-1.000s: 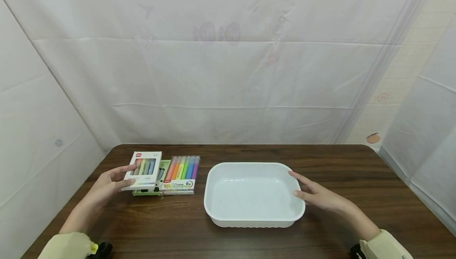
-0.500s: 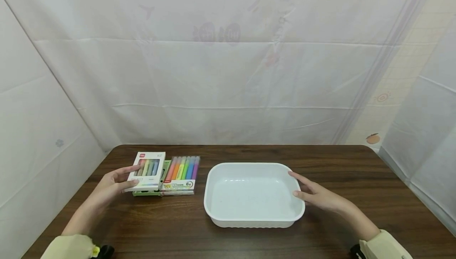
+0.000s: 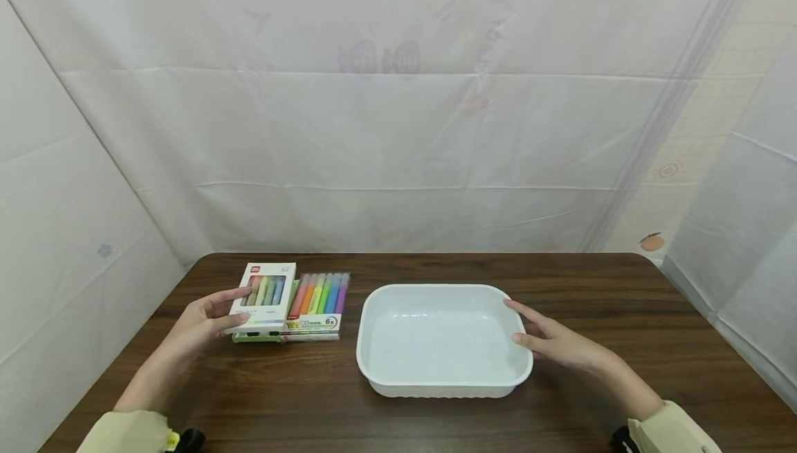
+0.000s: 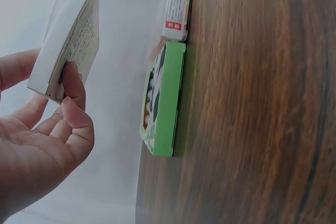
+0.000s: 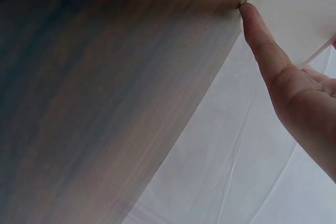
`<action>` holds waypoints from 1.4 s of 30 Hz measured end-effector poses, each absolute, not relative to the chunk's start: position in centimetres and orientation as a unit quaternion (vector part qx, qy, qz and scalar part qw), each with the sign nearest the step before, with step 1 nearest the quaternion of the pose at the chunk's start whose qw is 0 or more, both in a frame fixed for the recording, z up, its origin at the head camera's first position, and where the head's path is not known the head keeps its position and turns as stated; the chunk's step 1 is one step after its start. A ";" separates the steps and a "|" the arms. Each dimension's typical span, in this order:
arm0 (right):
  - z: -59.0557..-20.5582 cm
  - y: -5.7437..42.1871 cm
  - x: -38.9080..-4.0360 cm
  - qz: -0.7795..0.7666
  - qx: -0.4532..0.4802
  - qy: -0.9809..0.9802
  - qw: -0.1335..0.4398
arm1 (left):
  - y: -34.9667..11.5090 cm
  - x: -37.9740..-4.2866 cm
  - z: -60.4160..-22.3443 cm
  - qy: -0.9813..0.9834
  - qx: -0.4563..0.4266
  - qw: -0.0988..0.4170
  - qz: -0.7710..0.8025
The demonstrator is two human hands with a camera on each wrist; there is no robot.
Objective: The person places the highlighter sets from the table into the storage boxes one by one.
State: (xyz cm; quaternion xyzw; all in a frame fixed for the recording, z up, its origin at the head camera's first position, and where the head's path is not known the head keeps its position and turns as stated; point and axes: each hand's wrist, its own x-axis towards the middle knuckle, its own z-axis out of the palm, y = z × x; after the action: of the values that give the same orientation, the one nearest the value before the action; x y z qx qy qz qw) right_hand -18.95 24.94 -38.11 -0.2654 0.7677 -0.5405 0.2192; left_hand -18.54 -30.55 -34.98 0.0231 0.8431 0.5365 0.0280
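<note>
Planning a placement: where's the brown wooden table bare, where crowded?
Bare: table front, between left forearm and white rectangular plastic tub; right rear corner, beyond right hand. Crowded: left rear, where left hand holds white windowed cardboard box above green cardboard box, beside clear-topped rainbow marker pack.

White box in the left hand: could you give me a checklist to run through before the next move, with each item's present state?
1. Left hand has hold of the white box: ok, pinched between thumb and fingers.
2. Firmness of that hold: cannot tell from the pictures.
3. White box lifted off the green box: ok, the left wrist view shows a gap between them.
4. Marker pack resting on the table: ok, it lies beside the green box.
5. White basin upright: ok, its opening faces up.
6. Right hand at the basin: ok, its fingers are on the right-hand rim.
</note>
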 end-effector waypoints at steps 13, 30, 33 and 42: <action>-37.9 24.8 -19.1 -0.531 -0.250 0.780 0.216 | -29.6 -18.6 -34.7 0.830 0.006 0.031 0.557; -38.0 24.8 -19.1 -0.536 -0.262 0.772 0.220 | -28.8 -18.2 -34.3 0.781 0.020 0.036 0.623; -38.0 24.8 -19.1 -0.537 -0.263 0.771 0.220 | -28.5 -18.1 -34.1 0.773 0.027 0.039 0.632; -38.1 24.8 -19.1 -0.535 -0.261 0.773 0.219 | -27.8 -17.9 -34.1 0.769 0.041 0.037 0.636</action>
State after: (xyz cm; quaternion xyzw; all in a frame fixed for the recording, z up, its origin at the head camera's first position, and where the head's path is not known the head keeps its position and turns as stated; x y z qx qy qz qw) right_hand -19.13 24.77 -38.06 -0.2611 0.7731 -0.5351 0.2188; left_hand -17.93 -27.85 -34.08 0.0407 0.7694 0.6364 0.0369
